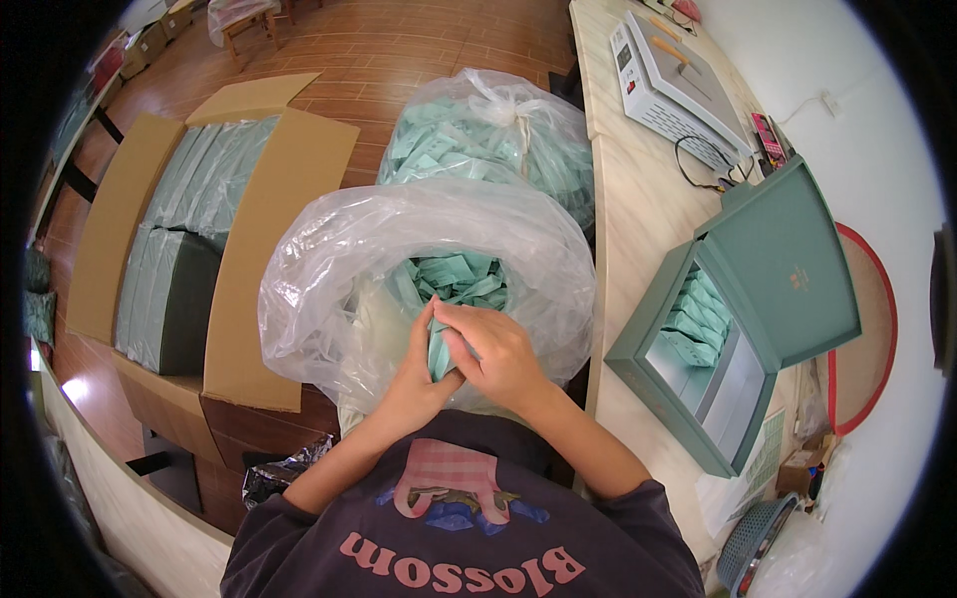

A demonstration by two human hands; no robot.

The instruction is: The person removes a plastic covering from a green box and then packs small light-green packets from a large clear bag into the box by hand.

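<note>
Between my two hands is a green packet (pixel 439 351), held close to my chest. My left hand (pixel 420 374) grips its left side, while my right hand (pixel 490 347) has its fingers curled over the upper end. Both hands are over the near rim of a wide, rolled-down clear plastic bag (pixel 329 239), in which many green packets (pixel 456 276) lie loose. To the right, on a marble-patterned counter (pixel 628 224), an open green gift box (pixel 658 374) holds a row of green packets (pixel 699 318) in one compartment; the long compartment beside it shows bare.
A tied plastic bag of green packets (pixel 441 142) stands behind the open one. On the left, an open cardboard carton (pixel 247 299) holds wrapped green boxes (pixel 202 172). A white sealing machine (pixel 673 97) with cables is on the counter; a blue-grey basket (pixel 751 546) sits nearer.
</note>
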